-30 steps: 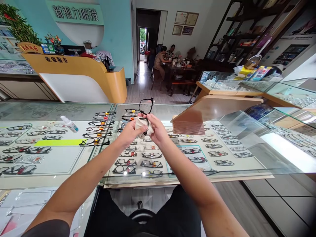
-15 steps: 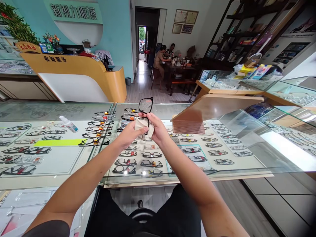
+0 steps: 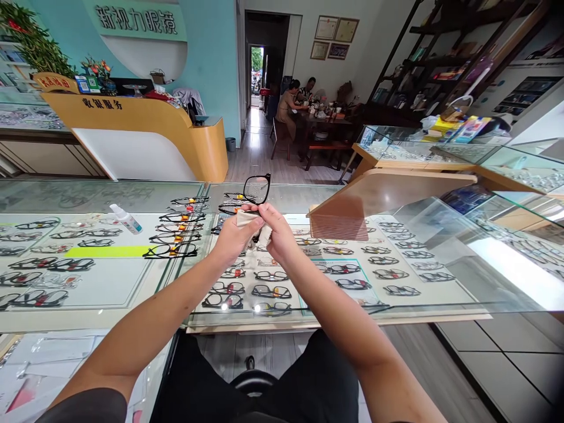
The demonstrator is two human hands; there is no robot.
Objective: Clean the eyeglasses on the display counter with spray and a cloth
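Above the glass counter, a pair of black-framed eyeglasses [image 3: 257,190] is held on end, one lens sticking up past my fingers. A pale cleaning cloth [image 3: 245,220] is wrapped about the lower lens, which is mostly hidden. My left hand [image 3: 233,236] is closed on the cloth, its thumb pressing from the near side. My right hand [image 3: 278,230] pinches the frame near the bridge, with a fold of cloth hanging by its fingers. A row of black eyeglasses [image 3: 176,238] lies on the counter left of my hands.
A white spray bottle [image 3: 126,220] stands on the glass at left. Under the counter glass [image 3: 282,324] lie several rows of frames. A brown slanted panel [image 3: 379,194] rises at right. Two people [image 3: 288,106] sit at a far table; a cashier desk [image 3: 207,150] stands behind.
Both hands have shifted slightly left with the eyeglasses, and the upper lens has turned a little. The cloth has bunched closer round the lower lens. The camera view has moved slightly.
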